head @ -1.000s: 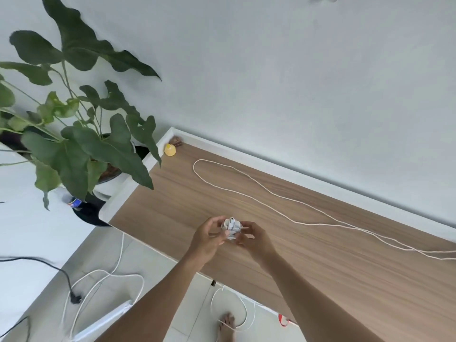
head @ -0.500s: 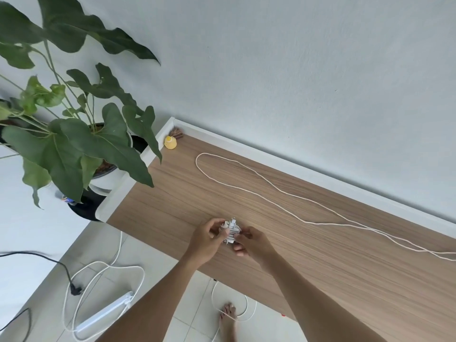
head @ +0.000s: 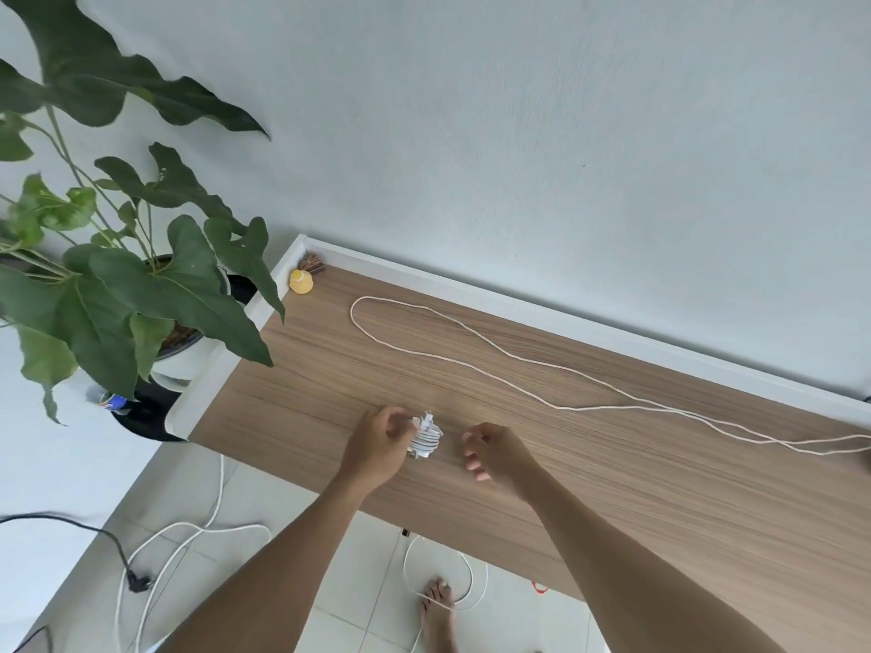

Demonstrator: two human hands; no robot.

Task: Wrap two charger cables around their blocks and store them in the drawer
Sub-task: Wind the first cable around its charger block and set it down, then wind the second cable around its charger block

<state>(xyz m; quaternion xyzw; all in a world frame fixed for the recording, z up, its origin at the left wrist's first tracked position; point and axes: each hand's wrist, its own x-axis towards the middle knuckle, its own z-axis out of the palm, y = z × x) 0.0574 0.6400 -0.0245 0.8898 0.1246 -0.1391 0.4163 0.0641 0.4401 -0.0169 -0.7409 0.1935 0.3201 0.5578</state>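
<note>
Block, with its cord wound round it, is found near the front edge of the desk, toward the left end. Whether it rests on the wood cannot be told. It is gripped by the left hand, with fingers and thumb curled on the bundle from its left side. A cord end is seen poking up from the top of the coils; whether it is tucked cannot be told.

Right hand is seen just beside the block, not touching it. Its fingers are loosely bent and apart, and nothing is held in them.

Second cable is laid unwound in a long narrow loop, from the far-left part of the desk out past the right edge. Its block is not seen. Drawer is not in view.

Step judged: first bundle being finished.

- Free end should be pinned under a turn before the grip is eased.
- Pinch is best kept across the turns, not along them.
- Bundle should be carried clamped until it is set down in the drawer.
- Risk noted: springy coils may slip off the block's corners.
</note>
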